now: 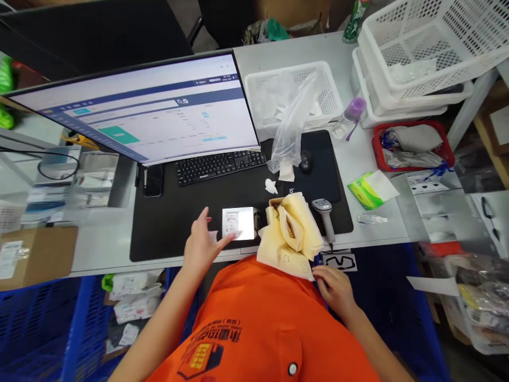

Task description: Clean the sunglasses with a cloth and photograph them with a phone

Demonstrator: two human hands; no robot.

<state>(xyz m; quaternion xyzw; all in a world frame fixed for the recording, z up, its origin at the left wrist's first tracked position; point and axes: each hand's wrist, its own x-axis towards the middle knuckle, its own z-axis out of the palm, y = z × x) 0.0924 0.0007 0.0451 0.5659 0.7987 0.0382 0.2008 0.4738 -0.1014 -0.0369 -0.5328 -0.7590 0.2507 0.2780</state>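
Note:
My left hand is over the front edge of the black desk mat, fingers spread. Its thumb reaches onto a small white box with a printed label; whether it presses down I cannot tell. Right of the box lies a crumpled bundle of pale yellow paper with handwriting on it, overhanging the desk edge against my orange shirt. My right hand is below the desk edge, its fingers closed at the lower right corner of the yellow paper. A barcode scanner lies just right of the bundle.
Behind the box are a keyboard, a monitor and a phone. A mouse sits beside a clear plastic bag. White baskets, a red basket and a green tissue pack stand to the right.

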